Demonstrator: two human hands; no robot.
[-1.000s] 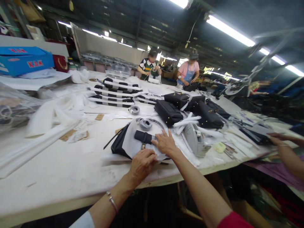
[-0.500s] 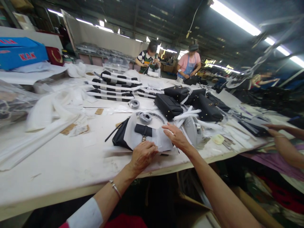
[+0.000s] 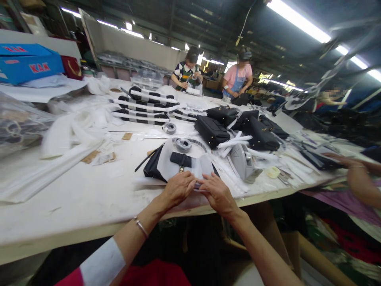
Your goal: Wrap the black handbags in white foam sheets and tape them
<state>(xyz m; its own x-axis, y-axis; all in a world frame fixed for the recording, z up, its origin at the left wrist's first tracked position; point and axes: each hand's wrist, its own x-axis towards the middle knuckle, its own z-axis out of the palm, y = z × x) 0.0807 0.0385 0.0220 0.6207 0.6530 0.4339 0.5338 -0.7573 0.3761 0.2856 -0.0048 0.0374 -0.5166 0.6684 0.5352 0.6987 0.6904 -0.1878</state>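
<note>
A black handbag (image 3: 152,168) lies on the table in front of me, a white wrapping sheet (image 3: 170,167) laid over its front. Through the sheet shows a dark strap flap (image 3: 181,159) with a metal clasp. At the near edge of the bag, my left hand (image 3: 180,185) has its fingers curled on the sheet. Close beside it, my right hand (image 3: 216,193) grips the same edge, its fingertips almost meeting the left ones. What lies under the fingers is partly hidden. Behind the bag sits a wrapped coiled strap (image 3: 183,144).
More black handbags (image 3: 212,131) stand behind to the right. Wrapped handles or bags (image 3: 151,105) are stacked at the back. White foam strips (image 3: 56,171) lie left, a blue box (image 3: 29,65) further back. A co-worker's hand (image 3: 342,159) is at the right; two people stand across the table.
My right hand has come down from above the bag's right side to its near edge, beside my left hand. My left hand stays at that edge.
</note>
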